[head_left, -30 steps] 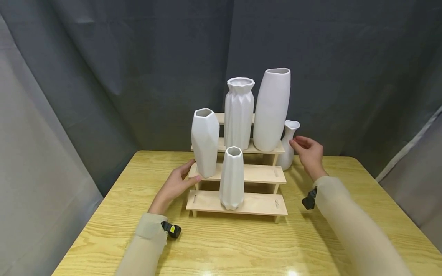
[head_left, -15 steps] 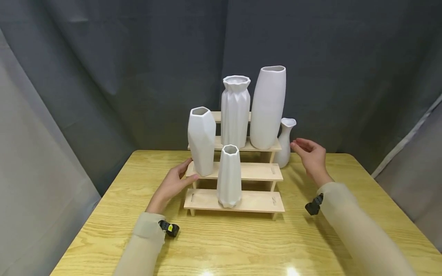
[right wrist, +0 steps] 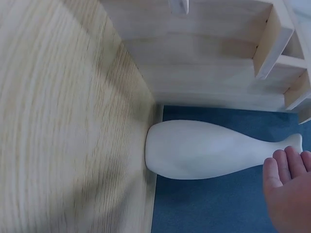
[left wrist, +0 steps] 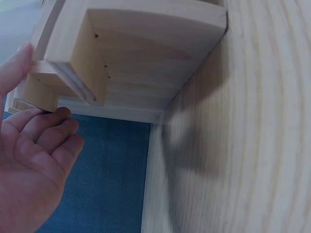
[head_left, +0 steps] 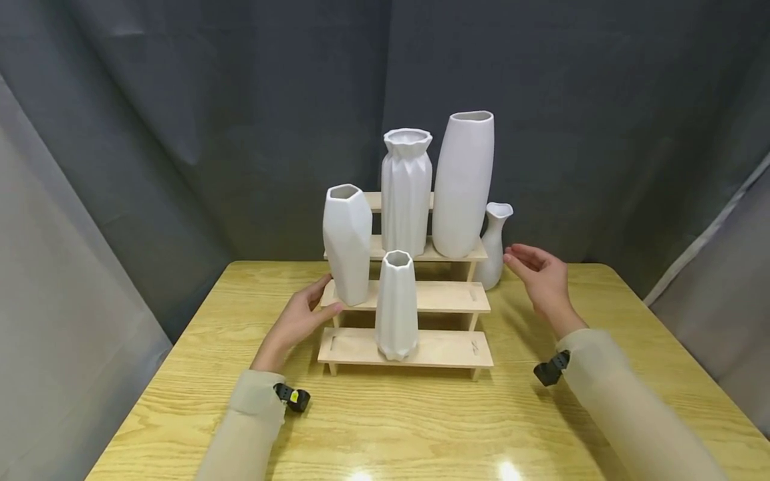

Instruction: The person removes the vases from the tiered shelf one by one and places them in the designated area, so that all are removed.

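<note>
At the left end of a stepped wooden stand (head_left: 451, 297), my left hand (head_left: 301, 319) grips the second step from the front, thumb at its front edge; in the left wrist view, curled fingers (left wrist: 51, 131) reach behind the end. A white faceted vase (head_left: 349, 244) stands on that step just above the hand. My right hand (head_left: 544, 280) is beside a small narrow-necked white vase (head_left: 493, 250), which stands on the table behind the stand's right side. Its fingers are loosely bent and hold nothing. In the right wrist view they overlap the vase's neck; contact cannot be made out.
On the lowest step stands a small ribbed white vase (head_left: 397, 307). A pleated vase (head_left: 406, 194) and a tall smooth vase (head_left: 463, 184) share the third step. Behind the wooden table (head_left: 385, 427) hangs a dark grey curtain (head_left: 271, 133).
My right hand has drawn slightly to the right, away from the small vase. The head view has shifted a little, so the stand appears farther left. My left hand keeps its place on the step.
</note>
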`<state>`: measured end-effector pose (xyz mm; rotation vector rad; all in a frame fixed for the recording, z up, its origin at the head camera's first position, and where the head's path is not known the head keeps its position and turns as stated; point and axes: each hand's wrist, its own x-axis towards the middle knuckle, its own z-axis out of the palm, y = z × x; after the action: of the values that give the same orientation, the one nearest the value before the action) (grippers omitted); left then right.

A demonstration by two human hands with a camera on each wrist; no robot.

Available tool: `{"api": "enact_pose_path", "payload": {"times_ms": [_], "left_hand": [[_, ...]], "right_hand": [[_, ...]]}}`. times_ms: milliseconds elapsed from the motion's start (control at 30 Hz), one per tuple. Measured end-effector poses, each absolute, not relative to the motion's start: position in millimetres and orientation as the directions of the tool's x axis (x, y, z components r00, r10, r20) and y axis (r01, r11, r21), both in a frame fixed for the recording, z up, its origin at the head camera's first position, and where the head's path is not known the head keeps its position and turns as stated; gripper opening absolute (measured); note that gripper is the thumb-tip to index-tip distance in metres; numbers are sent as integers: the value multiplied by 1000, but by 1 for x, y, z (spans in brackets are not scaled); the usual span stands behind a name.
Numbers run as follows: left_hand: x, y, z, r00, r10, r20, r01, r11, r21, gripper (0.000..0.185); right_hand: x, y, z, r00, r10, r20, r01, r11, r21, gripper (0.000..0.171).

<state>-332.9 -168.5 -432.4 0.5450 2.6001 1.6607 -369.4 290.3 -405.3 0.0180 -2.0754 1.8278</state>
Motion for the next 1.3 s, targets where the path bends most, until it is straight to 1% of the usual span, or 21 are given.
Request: {"api": "enact_pose_path", "payload": {"times_ms": [167, 267, 367, 533, 767, 967, 1033, 1167, 1300], "left_hand": [[-334, -170, -438, -942, 283, 181, 286, 390, 875, 80], [-332, -170, -438, -942, 283, 180, 285, 392, 875, 82], [-331, -169, -437, -940, 289, 183, 291, 395, 871, 83], [-330, -168, -437, -937, 294, 186, 296, 393, 871, 81], [-331, -166, -435, -942, 283, 181, 285, 389, 876, 81], [-334, -164, -435, -940, 293, 177, 284, 379, 881, 81], [-335, -166, -434, -940, 293, 176, 283, 380, 881, 80], [-326, -167, -419, -942, 295, 157, 269, 393, 879, 77], [-317, -163, -405, -940, 311, 141, 265, 403, 876, 75]], "right_hand": [[-361, 285, -404, -930, 212, 300, -279, 122, -952, 49], [-353, 283, -403, -927, 189, 323, -304, 124, -945, 48], [-344, 281, -402, -922, 163, 351, -328, 155, -932, 48], [-334, 278, -402, -921, 137, 365, -343, 158, -926, 48], [-326, 275, -397, -901, 117, 419, -410, 93, -907, 43], [-317, 272, -395, -903, 99, 418, -408, 106, -907, 41], [-315, 269, -395, -902, 88, 423, -416, 91, -905, 42], [-313, 261, -395, -884, 76, 461, -458, 49, -887, 40], [-308, 259, -395, -878, 77, 473, -474, 12, -881, 39]]}}
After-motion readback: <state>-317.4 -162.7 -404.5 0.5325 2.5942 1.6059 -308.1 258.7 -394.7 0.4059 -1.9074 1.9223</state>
